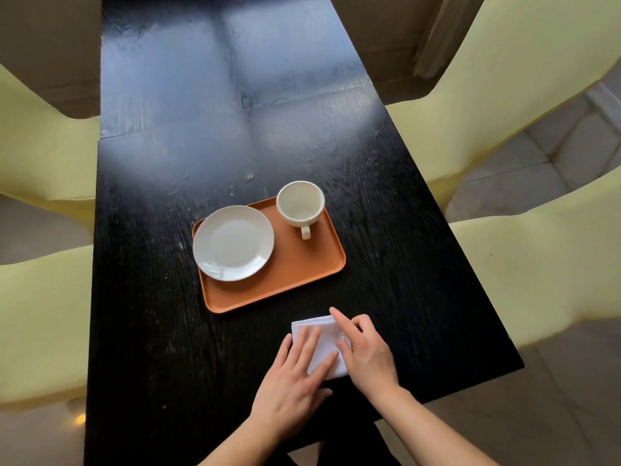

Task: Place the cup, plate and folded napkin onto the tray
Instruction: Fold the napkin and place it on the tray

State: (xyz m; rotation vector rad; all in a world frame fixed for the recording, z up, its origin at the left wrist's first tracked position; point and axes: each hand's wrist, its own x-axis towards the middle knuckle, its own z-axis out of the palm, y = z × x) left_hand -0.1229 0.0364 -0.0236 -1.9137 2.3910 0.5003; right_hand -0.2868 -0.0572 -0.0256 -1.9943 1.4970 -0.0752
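An orange tray (pixel 302 264) lies on the black table. A white plate (pixel 233 243) rests on the tray's left half. A white cup (pixel 300 204) stands upright at its far right corner, handle pointing toward me. A folded white napkin (pixel 324 341) lies on the table just in front of the tray. My left hand (pixel 295 381) lies flat on the napkin's left part with fingers spread. My right hand (pixel 364 351) rests on the napkin's right edge, index finger stretched out, the other fingers curled at the cloth.
The long black table (pixel 235 129) runs away from me. Pale yellow chairs stand on both sides: two at the left (pixel 40 314) and two at the right (pixel 537 280). The table's near right corner (pixel 517 364) is close to my right arm.
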